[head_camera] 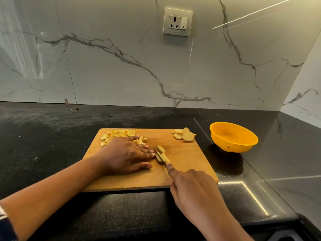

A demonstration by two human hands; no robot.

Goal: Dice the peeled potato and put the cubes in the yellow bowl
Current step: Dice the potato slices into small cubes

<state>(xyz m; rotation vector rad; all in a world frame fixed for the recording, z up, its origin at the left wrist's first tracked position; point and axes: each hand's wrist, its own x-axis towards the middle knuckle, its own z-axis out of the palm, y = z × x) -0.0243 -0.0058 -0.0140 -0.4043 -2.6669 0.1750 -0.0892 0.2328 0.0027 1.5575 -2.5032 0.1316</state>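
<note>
A wooden cutting board (187, 164) lies on the black counter. My left hand (125, 154) lies flat on it, its straight fingertips pressing potato strips (163, 156) at the board's middle. My right hand (191, 186) grips a knife (160, 156), index finger along its spine, the blade set in the strips. A pile of potato cubes (119, 133) sits at the board's far left, partly hidden by my left hand. Several potato slices (185, 134) lie at the far right corner. The yellow bowl (233, 137) stands right of the board and holds nothing.
A marble wall with a power socket (177, 22) rises behind the counter (43, 136). The wall turns a corner at the right, just past the bowl. The counter's front edge runs below my arms.
</note>
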